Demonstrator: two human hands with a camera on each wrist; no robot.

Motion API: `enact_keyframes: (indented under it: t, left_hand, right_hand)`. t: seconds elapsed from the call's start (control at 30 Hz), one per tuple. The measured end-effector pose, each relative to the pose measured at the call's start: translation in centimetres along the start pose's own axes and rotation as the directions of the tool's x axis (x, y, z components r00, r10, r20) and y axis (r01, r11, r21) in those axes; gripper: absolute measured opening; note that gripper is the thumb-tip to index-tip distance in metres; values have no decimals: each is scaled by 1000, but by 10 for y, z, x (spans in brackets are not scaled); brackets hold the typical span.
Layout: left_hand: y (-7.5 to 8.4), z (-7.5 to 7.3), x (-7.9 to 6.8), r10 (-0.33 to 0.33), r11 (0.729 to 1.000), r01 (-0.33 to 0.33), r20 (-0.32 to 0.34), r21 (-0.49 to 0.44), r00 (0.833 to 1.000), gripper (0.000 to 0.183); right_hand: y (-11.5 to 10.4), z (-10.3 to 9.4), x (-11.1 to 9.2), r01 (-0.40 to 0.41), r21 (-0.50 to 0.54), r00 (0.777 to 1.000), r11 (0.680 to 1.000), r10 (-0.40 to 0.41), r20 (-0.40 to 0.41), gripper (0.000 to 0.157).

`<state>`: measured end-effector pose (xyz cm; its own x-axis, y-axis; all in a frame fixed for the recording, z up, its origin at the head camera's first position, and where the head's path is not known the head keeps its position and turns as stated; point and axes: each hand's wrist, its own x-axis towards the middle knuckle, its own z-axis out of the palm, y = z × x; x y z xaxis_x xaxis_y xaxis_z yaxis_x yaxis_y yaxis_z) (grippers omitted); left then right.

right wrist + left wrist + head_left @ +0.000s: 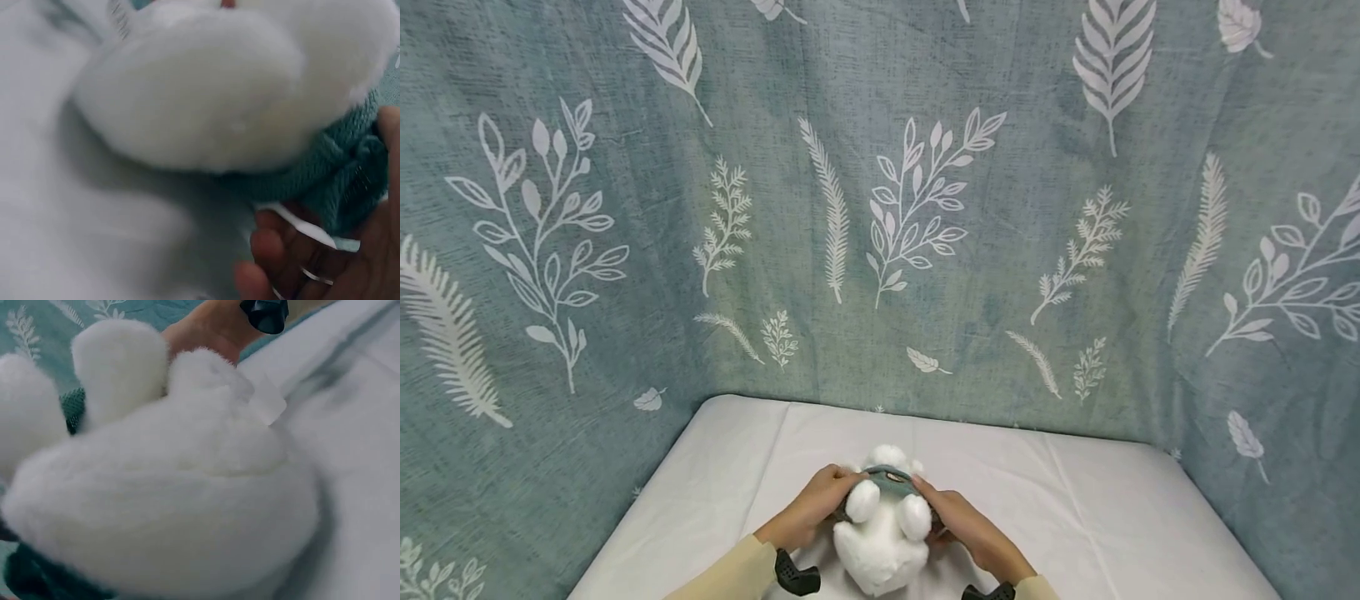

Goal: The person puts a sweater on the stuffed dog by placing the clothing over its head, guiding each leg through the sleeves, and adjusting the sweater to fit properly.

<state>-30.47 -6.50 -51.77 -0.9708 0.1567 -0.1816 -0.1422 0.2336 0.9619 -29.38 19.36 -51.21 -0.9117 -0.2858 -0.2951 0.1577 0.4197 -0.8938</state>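
Observation:
A white plush toy lies on the white surface, its rounded rump toward me and two stubby legs pointing up. Around its middle is a teal knitted garment. From the left, my left hand grips the garment's edge; its fingers are mostly out of sight in the left wrist view. My right hand holds the garment's other side. In the right wrist view, its fingertips curl beneath the knit, beside a thin white strip. A white label sticks out of the plush.
The white-covered table extends to both sides and behind the toy. A blue-green curtain with white leaf prints stands behind and on both sides. Black wrist devices sit below each hand, by pale sleeves.

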Motion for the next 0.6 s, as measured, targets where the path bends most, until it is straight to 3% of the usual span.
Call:
enact_keyframes:
  t: [0.1,0.17,0.2,0.27,0.33,0.4,0.47,0.53,0.6]
  left_hand:
    - [10,-3,-6,113,990,-103,-89,101,990,33]
    - [17,-5,-10,240,959,-218,-106,182,965,21]
    - [21,-6,-13,320,928,-292,-96,232,943,16]
    - [30,-8,-18,463,848,-433,-31,307,886,9]
    - [38,-8,-23,579,744,-563,74,360,812,6]
    - [44,-7,-27,647,628,-666,206,402,735,8]
    - [46,-5,-30,664,524,-729,325,441,674,11]
    - [45,-2,-32,665,411,-762,407,500,626,15]
    - [43,1,-32,660,326,-769,450,550,602,21]
  right_hand:
    - [2,-5,-8,37,-30,999,999,-37,-3,73]
    - [2,-9,-13,71,-41,997,997,-72,-2,68]
    - [1,-10,-15,95,-43,995,995,-95,-1,64]
    - [1,-12,-19,137,-43,990,990,-138,-16,56]
    - [2,-13,-23,177,-51,982,983,-180,-57,55]
    - [2,-13,-25,215,-66,969,974,-221,-113,57]
    - [2,-11,-26,250,-107,951,962,-265,-161,55]
    - [3,-9,-26,284,-171,931,944,-314,-186,48]
    - [3,-6,-26,319,-241,909,917,-368,-197,37]
